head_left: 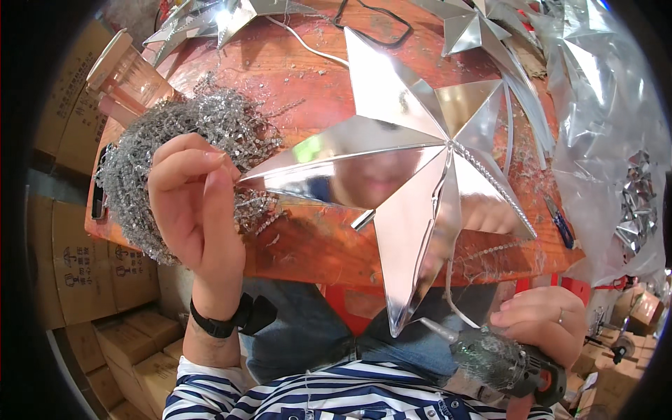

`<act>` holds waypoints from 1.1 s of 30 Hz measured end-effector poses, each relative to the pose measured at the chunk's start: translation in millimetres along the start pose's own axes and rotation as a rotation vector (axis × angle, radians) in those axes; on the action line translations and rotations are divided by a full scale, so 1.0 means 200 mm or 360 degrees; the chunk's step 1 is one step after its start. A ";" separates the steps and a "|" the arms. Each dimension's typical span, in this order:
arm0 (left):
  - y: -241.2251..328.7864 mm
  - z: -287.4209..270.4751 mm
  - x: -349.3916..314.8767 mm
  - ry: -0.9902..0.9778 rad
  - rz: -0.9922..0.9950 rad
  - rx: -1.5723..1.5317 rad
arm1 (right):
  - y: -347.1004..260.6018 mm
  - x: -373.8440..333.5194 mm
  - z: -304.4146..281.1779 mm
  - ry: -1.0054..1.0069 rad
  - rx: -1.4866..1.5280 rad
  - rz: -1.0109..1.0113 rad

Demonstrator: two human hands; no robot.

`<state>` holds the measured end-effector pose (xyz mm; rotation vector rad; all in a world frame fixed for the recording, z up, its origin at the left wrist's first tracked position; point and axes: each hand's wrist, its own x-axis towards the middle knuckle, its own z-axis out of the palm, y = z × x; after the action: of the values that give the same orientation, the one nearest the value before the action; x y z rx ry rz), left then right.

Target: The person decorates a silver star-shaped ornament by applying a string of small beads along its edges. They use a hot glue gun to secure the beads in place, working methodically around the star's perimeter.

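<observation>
My left hand (199, 210) pinches one long point of the large five-pointed star of mirror-bright silver sheet (413, 168), thumb and forefinger closed on its tip, so that grip is narrow and holding the star. The star lies tilted over the worn red-brown wooden counter (280, 77), its centre well to the right of my fingers, its lowest point hanging past the counter's near edge. My right hand (539, 318) is wrapped full around a glue gun crusted with silver glitter (500, 357), the nozzle aimed up at that lowest point but apart from it.

The risk I see is a slip: I hold the star only by one thin tip, and a push from the nozzle could twist it out of my pinch or crease the sheet. Hot glue might also string onto my fingers or lap. A strand of small clear beads (490, 178) runs along one ridge; behind my left hand sits a heaped coil of silver bead chain (203, 126), which could snag.
</observation>
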<state>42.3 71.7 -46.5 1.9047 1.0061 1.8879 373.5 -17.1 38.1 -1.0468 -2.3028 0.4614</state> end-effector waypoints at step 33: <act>0.04 -0.02 -0.02 -0.0215 0.0027 0.0044 | 0.00 -0.45 0.09 0.0884 0.0281 0.0797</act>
<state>40.7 62.2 -44.6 2.0316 0.9820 1.7359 411.0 -86.5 -7.3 -1.4472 -1.4851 0.4785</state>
